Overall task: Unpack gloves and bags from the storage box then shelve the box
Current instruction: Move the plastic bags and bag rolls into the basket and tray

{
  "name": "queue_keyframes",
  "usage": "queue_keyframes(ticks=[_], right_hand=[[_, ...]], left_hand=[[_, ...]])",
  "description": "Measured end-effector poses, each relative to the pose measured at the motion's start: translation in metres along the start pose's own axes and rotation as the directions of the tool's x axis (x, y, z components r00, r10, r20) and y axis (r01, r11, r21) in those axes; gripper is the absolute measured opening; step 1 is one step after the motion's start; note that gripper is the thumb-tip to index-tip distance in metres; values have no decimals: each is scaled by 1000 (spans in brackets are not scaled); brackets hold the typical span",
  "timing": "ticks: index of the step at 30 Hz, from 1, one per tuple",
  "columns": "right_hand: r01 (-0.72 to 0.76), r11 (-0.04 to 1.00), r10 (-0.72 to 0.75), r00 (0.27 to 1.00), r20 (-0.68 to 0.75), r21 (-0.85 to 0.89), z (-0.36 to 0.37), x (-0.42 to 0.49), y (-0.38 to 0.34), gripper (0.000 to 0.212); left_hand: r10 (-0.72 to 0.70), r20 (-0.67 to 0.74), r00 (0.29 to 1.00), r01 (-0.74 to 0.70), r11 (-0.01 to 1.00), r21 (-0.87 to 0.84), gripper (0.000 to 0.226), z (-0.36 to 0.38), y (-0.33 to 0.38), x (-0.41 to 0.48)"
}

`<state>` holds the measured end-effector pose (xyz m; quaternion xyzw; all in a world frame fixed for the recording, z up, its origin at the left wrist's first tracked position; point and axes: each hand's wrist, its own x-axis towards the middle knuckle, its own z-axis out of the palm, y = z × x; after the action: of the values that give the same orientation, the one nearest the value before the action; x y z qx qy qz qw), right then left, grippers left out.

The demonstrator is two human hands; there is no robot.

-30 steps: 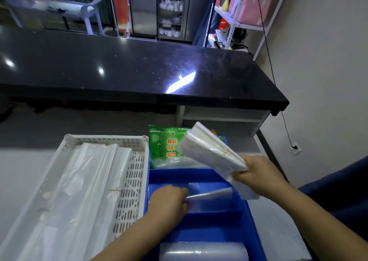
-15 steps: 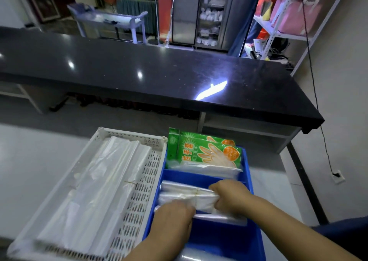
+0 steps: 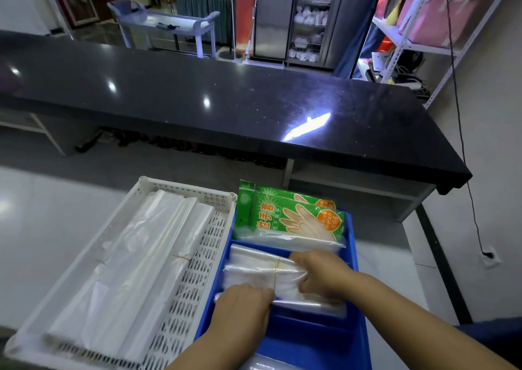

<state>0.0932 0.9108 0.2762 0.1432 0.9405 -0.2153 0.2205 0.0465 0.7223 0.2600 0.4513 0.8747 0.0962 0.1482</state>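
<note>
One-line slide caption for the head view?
Left hand and right hand hold a banded bundle of clear plastic bags in the blue plastic box.

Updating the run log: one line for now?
left hand, right hand: gripping banded bag bundle | in blue box | glove packs behind

A single wide-angle view is provided from head height. The scene is viewed forward and downward; the blue storage box [image 3: 310, 338] is seen close below, the black counter [image 3: 226, 101] farther ahead.
</note>
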Motion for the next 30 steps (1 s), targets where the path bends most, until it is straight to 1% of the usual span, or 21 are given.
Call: queue_keyframes(ticks=[4,5,7,9,11,14,15,16,18,20,22,24,27,30], right_hand=[[4,995,-13,996,90,103,-8,6,5,29],[-2,995,-9,994,113,100,-9,7,5,29],[-18,1000,17,992,122,7,-7,7,3,32],[-29,992,36,998,55,-119,-3,5,2,38],[-1,982,-9,999,-52,-187,-3,0,0,40],[33,974,-93,960,-263,-224,-8,-14,-1,32],[38,974,-111,940,-322,-224,-8,-19,0,30],[49,974,-129,923,-363,-220,-7,-23,1,29],[83,973,-160,913,-374,-215,0,-30,4,28],[109,960,-198,915,-352,-257,12,-34,10,27],[89,945,-204,912,-357,-314,23,-34,16,22],[44,950,-163,915,-370,-310,26,-32,19,18],[26,938,-173,899,-403,-345,25,-29,20,14],[20,936,-171,898,-404,-352,24,-28,22,38]], left_hand=[[11,-3,1000,-11,1000,13,20,-1,1,-1],[16,-5,1000,-16,1000,17,19,-1,1,0],[14,-12,1000,-13,1000,15,17,-3,2,0],[-2,1,1000,2,1000,25,14,-6,2,2],[-6,-18,1000,7,998,54,13,-6,1,9],[60,-149,987,-47,995,92,4,-5,-4,19],[93,-169,981,-75,991,109,9,-3,-7,23],[126,-165,978,-101,983,152,18,0,-10,27],[122,-197,973,-84,978,193,32,4,-17,33],[116,-203,972,-75,978,197,37,3,-20,37],[112,-198,974,-63,970,236,41,5,-23,40],[106,-179,978,-59,967,248,44,7,-24,42],[131,-172,976,-83,961,262,46,7,-26,46],[114,-187,976,-54,953,299,43,3,-30,46]])
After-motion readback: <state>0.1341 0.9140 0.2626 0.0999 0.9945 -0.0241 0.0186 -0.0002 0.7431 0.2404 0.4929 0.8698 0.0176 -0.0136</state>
